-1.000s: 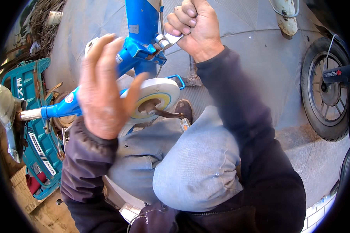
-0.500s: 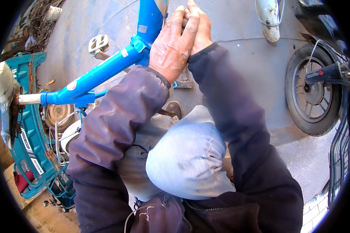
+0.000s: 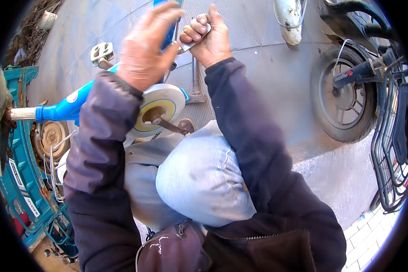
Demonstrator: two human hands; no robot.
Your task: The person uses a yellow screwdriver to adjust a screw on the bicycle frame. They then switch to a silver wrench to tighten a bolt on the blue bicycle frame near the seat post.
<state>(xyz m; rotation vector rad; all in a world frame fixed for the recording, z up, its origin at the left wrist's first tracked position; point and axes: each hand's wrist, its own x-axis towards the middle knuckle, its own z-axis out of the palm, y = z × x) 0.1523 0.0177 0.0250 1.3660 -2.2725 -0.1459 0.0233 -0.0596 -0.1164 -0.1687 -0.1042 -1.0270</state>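
Note:
In front of me is a bicycle with a blue frame (image 3: pixel 67 109). Over its tube I hold my left hand (image 3: pixel 145 50), blurred by motion, its fingers spread with nothing seen in them. To the right of it, my right hand (image 3: pixel 208 38) is closed around a flat silver wrench (image 3: pixel 188 45); its rounded end shows past the curled fingers, and its other end is near the frame. My thumb points up. Below my left wrist is a white chain guard disc (image 3: pixel 167 97) with a yellow ring and a rusty crank arm (image 3: pixel 170 127). A pedal (image 3: pixel 101 52) sits on the far side.
A motorbike wheel (image 3: pixel 344 95) and black tubing (image 3: pixel 385 158) stand at right. A white mudguard (image 3: pixel 291 22) is at the far edge. On the left lies a teal metal cart body (image 3: pixel 20 154). My knee (image 3: pixel 199 177) rises in the near middle.
My hands have come apart: the left has moved left and the right has turned, showing the wrench. The chain guard has come into sight. The whole view has shifted slightly.

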